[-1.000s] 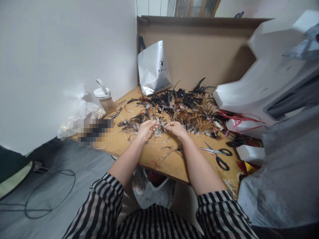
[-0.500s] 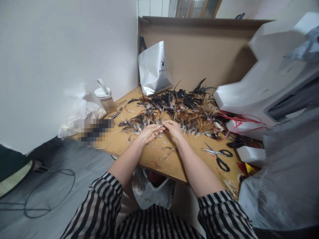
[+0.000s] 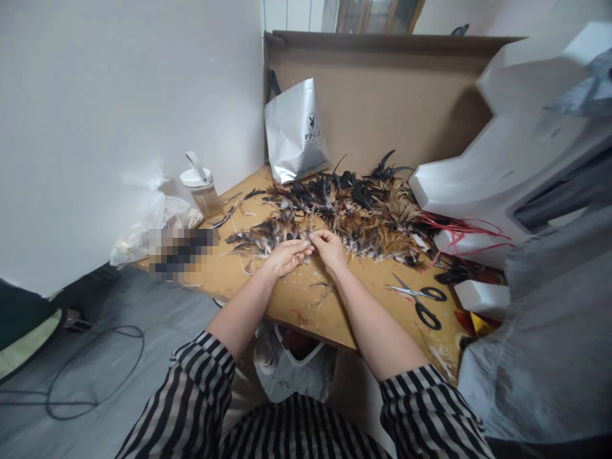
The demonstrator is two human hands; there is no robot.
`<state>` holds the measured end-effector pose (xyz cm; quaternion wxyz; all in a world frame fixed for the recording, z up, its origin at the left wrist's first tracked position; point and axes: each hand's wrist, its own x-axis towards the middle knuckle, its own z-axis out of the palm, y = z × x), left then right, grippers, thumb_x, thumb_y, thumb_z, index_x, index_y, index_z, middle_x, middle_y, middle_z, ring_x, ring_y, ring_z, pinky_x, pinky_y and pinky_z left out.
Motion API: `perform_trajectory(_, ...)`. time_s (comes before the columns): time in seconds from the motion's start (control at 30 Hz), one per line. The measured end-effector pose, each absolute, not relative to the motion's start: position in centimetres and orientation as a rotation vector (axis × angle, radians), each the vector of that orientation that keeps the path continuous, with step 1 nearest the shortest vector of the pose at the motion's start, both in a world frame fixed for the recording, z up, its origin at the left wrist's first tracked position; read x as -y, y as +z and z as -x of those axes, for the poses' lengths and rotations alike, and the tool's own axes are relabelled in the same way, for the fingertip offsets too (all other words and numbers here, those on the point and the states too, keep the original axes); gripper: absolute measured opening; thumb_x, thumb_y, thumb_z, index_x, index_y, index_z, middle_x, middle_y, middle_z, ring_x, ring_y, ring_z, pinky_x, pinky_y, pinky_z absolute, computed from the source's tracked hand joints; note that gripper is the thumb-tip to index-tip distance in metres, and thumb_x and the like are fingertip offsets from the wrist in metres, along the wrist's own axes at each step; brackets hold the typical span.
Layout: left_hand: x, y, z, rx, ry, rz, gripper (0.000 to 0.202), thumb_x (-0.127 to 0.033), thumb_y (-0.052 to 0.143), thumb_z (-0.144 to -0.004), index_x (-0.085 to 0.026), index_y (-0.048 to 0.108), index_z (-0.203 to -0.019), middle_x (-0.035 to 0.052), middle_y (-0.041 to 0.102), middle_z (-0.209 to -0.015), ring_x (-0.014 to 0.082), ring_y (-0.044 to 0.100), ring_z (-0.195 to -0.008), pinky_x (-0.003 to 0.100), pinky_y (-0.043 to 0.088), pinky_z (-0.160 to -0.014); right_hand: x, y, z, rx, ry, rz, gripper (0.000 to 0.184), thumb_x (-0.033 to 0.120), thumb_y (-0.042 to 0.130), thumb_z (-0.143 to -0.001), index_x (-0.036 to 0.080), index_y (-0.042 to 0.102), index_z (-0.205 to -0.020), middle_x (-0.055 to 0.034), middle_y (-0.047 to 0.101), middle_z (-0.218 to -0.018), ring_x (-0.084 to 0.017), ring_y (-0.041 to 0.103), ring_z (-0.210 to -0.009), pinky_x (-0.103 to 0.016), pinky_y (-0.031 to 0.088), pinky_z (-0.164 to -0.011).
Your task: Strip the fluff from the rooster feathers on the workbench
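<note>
My left hand [image 3: 290, 256] and my right hand [image 3: 329, 250] meet over the front edge of a long spread of feathers [image 3: 382, 223]. Both are closed, thumbs and fingers pinched, with the fingertips almost touching. Whatever sits between them is too small to make out. The feathers are brown, orange and black, with pale fluffy bases, and lie in thick rows just beyond the fingers. On the right of the wooden table [image 3: 287, 299] rests a pair of scissors [image 3: 418, 296] with black handles, blades parted. Loose feather scraps [image 3: 325, 290] are scattered below my hands.
A silver bag [image 3: 294, 134] stands behind the feathers against a cardboard panel [image 3: 382, 95]. To the left are a lidded jar [image 3: 203, 191] and a clear plastic bag [image 3: 153, 226]. Red strings [image 3: 463, 229] and white foam [image 3: 459, 166] crowd the right. A bin [image 3: 296, 357] sits below the table edge.
My right hand has shifted very slightly left, toward the left fingertips. Both hands keep their pinch, and the things on the table stay where they were.
</note>
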<state>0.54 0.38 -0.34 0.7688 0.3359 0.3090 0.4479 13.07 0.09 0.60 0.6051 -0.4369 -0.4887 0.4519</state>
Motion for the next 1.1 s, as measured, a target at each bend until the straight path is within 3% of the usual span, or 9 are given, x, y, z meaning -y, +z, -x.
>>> perform_trajectory(0.27,-0.5,-0.6,-0.6,-0.663,1.008,-0.798,0.005,-0.008,0.062,-0.068,-0.006,0.062,-0.072,0.0052,0.062,-0.061,0.0039,0.056,-0.051,0.009,0.043,-0.046,-0.2,0.5,-13.2,1.133,1.082,1.018,0.018,0.031,0.061,-0.060,0.014,0.057,-0.066,0.0037,0.052,-0.056,-0.007,0.044,-0.051,-0.020,0.036,-0.052)
perform_trajectory(0.53,-0.5,-0.7,-0.7,-0.726,1.032,-0.943,0.014,-0.017,0.064,-0.068,-0.006,0.063,-0.077,0.0101,0.066,-0.075,0.0065,0.059,-0.057,0.011,0.042,-0.046,-0.5,0.1,-13.8,1.147,1.119,1.028,0.023,0.033,0.064,-0.058,0.014,0.060,-0.069,0.0027,0.055,-0.058,-0.007,0.044,-0.051,-0.020,0.036,-0.052)
perform_trajectory(0.83,-0.6,-0.6,-0.6,-0.689,1.067,-0.876,0.011,-0.014,0.065,-0.066,-0.006,0.062,-0.073,0.0042,0.061,-0.061,0.0034,0.053,-0.048,0.010,0.041,-0.044,-0.4,0.4,-13.7,1.206,1.105,1.020,0.021,0.034,0.062,-0.060,0.015,0.058,-0.068,0.0035,0.052,-0.054,-0.007,0.041,-0.047,-0.020,0.035,-0.050)
perform_trajectory(1.1,-1.4,-0.4,0.1,-0.704,1.339,-0.713,0.009,-0.013,0.062,-0.068,-0.008,0.061,-0.075,0.0029,0.061,-0.065,0.0024,0.052,-0.050,0.010,0.039,-0.044,-0.4,0.1,-15.0,1.777,0.685,1.405,0.025,0.040,0.057,-0.064,0.017,0.061,-0.069,-0.0003,0.059,-0.064,-0.010,0.049,-0.056,-0.021,0.036,-0.056)
